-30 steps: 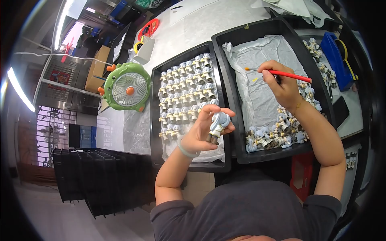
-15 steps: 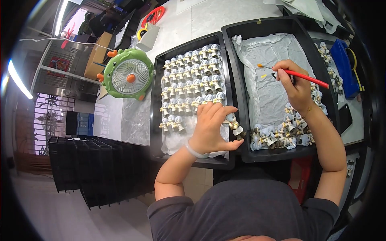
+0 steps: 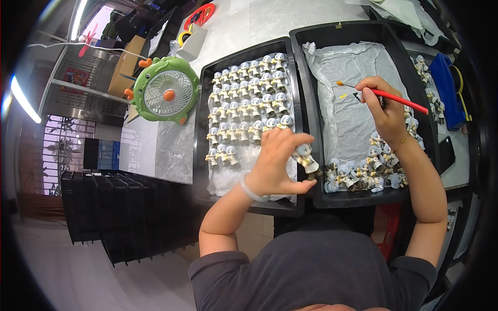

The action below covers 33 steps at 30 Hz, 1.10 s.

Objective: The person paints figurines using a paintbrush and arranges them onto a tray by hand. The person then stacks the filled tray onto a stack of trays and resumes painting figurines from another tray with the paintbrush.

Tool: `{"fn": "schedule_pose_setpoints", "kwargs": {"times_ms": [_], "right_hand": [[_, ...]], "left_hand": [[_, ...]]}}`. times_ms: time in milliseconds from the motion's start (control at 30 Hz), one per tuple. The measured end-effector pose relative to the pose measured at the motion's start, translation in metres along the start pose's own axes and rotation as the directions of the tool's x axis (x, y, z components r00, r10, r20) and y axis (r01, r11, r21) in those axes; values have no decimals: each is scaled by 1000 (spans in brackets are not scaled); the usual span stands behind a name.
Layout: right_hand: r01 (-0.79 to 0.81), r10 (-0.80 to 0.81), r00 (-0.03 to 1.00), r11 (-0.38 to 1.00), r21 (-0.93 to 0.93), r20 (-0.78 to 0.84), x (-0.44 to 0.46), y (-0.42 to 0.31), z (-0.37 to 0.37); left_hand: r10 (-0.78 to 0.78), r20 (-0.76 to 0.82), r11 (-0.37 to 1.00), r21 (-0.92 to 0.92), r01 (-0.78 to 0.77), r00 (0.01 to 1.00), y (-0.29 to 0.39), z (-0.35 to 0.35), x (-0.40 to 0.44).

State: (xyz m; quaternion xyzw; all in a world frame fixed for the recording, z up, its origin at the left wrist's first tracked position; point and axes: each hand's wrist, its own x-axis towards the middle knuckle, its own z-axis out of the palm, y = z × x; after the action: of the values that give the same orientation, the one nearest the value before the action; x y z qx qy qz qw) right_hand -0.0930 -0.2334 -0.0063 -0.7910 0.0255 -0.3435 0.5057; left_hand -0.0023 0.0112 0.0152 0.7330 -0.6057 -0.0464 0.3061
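Observation:
My left hand (image 3: 277, 166) grips a small figurine (image 3: 306, 160) with pale blue hair and white clothing between thumb and fingers, over the gap between two black trays. In my right hand (image 3: 383, 108) is a red-handled brush (image 3: 402, 100), its orange-yellow tip pointing left above the right tray. The left tray (image 3: 199, 171) holds figurines in rows on a white liner. Crumpled white paper (image 3: 353, 78) lines the right tray (image 3: 306, 88), where many jumbled figurines (image 3: 381, 160) lie along the near and right sides. A wristband circles my left wrist.
A green fan (image 3: 167, 92) stands left of the left tray. Behind it are a tape dispenser (image 3: 193, 44) and a red ring-shaped item (image 3: 199, 15). At the right are a blue bin (image 3: 446, 93), more figurines and a dark flat object (image 3: 446, 152). Black stacked trays (image 3: 129, 212) are at lower left.
My left hand has turned, so the figurine now shows its front and sits nearer the right tray. My right hand with the brush has shifted right in view. The camera view has also shifted.

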Motion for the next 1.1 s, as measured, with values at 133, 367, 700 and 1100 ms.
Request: {"fn": "schedule_pose_setpoints", "kwargs": {"times_ms": [133, 367, 700, 1100], "right_hand": [[9, -8, 1000, 1000, 29, -8, 0, 2, 1], [57, -57, 998, 998, 26, -23, 2, -6, -3], [118, -116, 991, 993, 24, -73, 6, -12, -8], [81, -80, 996, 997, 5, -30, 3, -11, -9]], "left_hand": [[-204, -252, 949, -287, 128, 946, -39, -27, -13], [-348, 126, 925, 208, 319, 929, -88, -52, -76], [-151, 221, 971, 215, 103, 964, -28, -28, -23], [-32, 431, 999, 10, 31, 902, 20, 154, 100]]}}
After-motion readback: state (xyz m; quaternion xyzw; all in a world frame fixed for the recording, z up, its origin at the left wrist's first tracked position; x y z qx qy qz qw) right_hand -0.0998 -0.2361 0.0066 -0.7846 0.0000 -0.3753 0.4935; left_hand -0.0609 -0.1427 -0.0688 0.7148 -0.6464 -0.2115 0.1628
